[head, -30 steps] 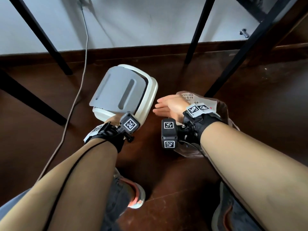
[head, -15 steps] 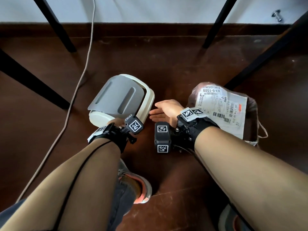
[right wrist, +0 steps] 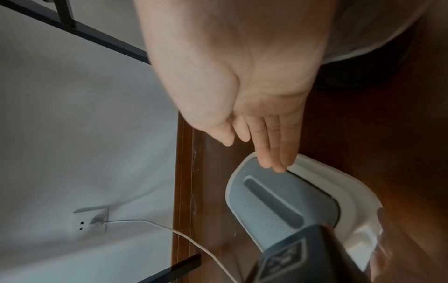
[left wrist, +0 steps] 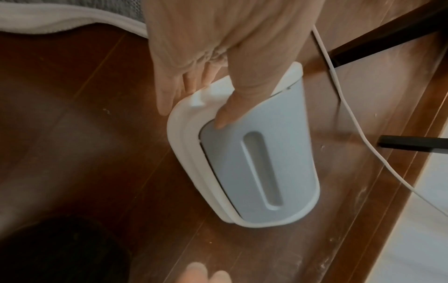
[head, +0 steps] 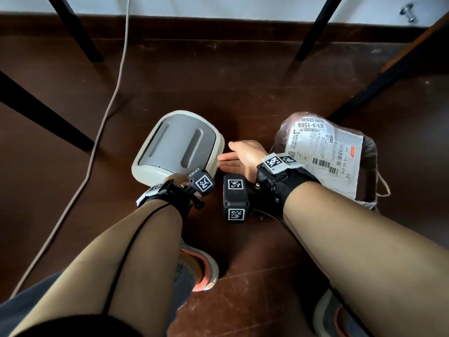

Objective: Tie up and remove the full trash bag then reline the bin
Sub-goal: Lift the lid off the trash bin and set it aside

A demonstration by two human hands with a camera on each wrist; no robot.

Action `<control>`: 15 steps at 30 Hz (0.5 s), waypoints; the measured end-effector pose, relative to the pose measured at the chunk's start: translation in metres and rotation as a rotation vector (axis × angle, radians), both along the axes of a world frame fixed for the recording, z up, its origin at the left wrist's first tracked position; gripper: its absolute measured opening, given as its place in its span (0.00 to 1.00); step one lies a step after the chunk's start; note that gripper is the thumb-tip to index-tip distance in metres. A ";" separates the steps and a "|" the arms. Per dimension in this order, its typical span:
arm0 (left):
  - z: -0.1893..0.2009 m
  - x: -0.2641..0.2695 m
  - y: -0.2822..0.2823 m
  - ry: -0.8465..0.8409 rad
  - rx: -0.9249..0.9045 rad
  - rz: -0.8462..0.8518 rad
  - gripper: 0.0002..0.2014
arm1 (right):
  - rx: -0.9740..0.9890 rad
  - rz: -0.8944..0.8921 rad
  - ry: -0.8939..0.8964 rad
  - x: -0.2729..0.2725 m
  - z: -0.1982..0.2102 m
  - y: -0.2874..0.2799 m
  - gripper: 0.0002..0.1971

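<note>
Bin (head: 155, 170) lid (left wrist: 264, 162) pinched by left hand (left wrist: 218, 63), right hand (head: 243, 156) flat, fingers straight, full bag (head: 325, 154) beside it

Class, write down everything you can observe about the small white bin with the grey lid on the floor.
The bin is small, with a white, plastic-looking rim and body. Its grey lid, marked by two long recessed slots, is down and looks nearly shut. It stands on dark wooden floor beside the full trash bag. The left hand grips its near edge, thumb on the lid; the right hand reaches its side with straight fingers.
</note>
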State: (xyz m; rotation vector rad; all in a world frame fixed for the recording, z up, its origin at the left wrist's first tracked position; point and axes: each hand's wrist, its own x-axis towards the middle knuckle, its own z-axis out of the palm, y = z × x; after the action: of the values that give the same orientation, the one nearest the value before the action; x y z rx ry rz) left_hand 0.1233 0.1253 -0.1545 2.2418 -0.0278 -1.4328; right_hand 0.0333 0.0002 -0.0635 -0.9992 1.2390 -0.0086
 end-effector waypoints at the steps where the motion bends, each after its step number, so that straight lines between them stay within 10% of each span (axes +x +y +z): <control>1: 0.006 -0.002 -0.001 -0.072 -0.006 -0.077 0.20 | 0.006 -0.004 -0.006 -0.001 0.001 -0.001 0.06; 10: 0.041 -0.006 -0.012 -0.224 -0.043 -0.248 0.05 | 0.034 -0.050 -0.098 -0.018 0.024 -0.003 0.05; 15: 0.056 -0.018 -0.035 0.053 -0.283 0.150 0.16 | 0.036 -0.050 -0.166 -0.046 0.055 -0.003 0.04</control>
State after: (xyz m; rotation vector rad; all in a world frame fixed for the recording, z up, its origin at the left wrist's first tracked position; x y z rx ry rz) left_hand 0.1053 0.0903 -0.0987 1.9344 -0.0422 -1.3176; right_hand -0.0129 -0.0027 -0.0088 -0.9173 1.1085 -0.1055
